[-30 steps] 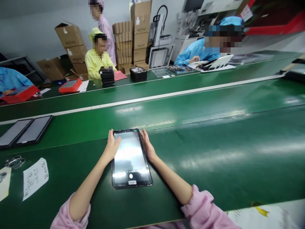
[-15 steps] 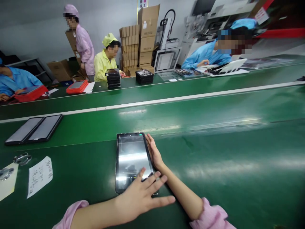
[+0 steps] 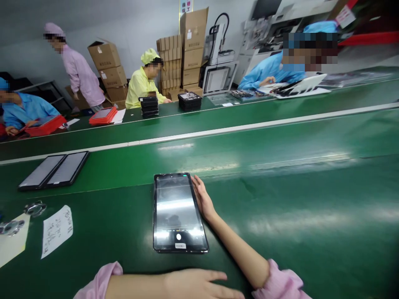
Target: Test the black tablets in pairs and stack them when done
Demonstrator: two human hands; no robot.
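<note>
Showed tablet lying flat, face up, on green bench, approx. mid-view, short side toward wearer. Displayed white round button nr bottom of screen, w/ white label just below & small green mark nr top R corner. Reflected bright bands across glass.

Held R hand along upper part of tablet's R edge, fingers straight & close together; couldn't tell if touching or only just beside. Placed L hand at very bottom of view, below tablet's near edge & apart from it, fingers extended, spread somewhat, pointing R; cut off in part by lower border. Wore pink sleeves pushed up on both arms.

Included, to L on bench, handwritten note, pale-yellow sheet w/ shiny item on it & 2nd shiny item nearby; farther back, pair of dark-framed tablets, side by side, pale screens up.

Depicted, beyond white strip, black stack, black box, person in yellow, person in blue at R & person in lilac nr cartons.
</note>
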